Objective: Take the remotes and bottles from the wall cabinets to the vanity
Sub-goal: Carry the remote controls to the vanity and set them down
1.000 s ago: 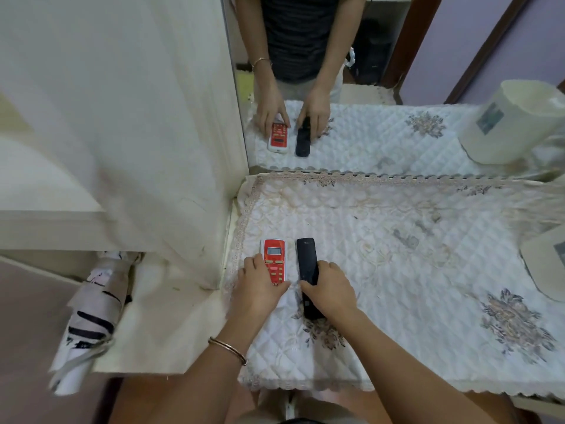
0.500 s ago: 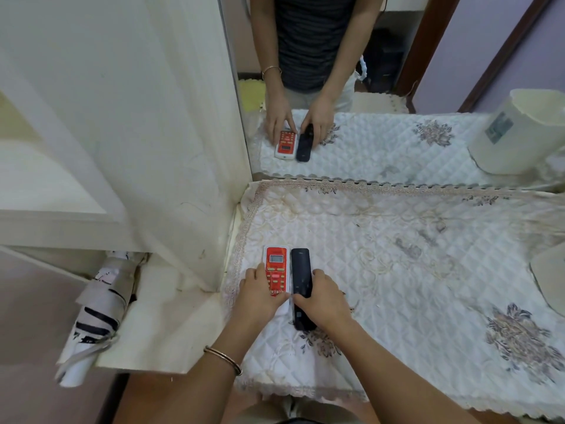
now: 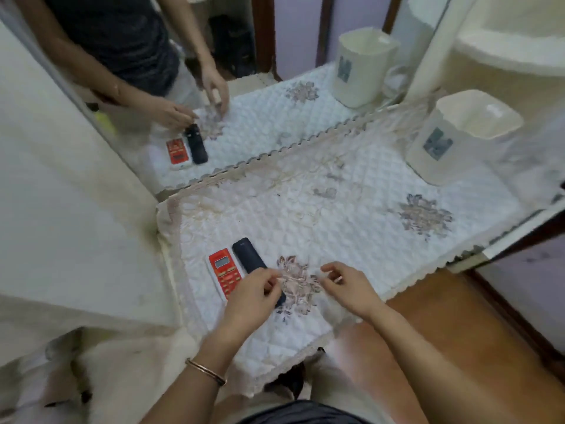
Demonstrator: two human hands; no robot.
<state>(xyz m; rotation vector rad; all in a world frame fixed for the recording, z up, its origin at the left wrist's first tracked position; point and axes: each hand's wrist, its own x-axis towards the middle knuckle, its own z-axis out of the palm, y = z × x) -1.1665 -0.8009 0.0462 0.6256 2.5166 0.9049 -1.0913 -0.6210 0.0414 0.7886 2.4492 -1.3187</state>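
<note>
A red remote (image 3: pixel 224 272) and a black remote (image 3: pixel 249 257) lie side by side on the quilted white cloth (image 3: pixel 336 228) of the vanity, near its front left corner. My left hand (image 3: pixel 252 296) hovers over the near ends of both remotes with fingers loosely curled and nothing in it. My right hand (image 3: pixel 347 286) is off to the right over the flower pattern, fingers apart and empty. No bottle is in view.
A cream plastic bin (image 3: pixel 458 136) stands at the vanity's back right. A mirror (image 3: pixel 260 111) behind the vanity repeats the remotes and hands. A white cabinet side (image 3: pixel 61 185) rises at left. The wooden floor (image 3: pixel 458 332) shows at right.
Both hands have let go of the remotes and lifted back. My right hand moved to the right, away from the black remote. The view swung to the right.
</note>
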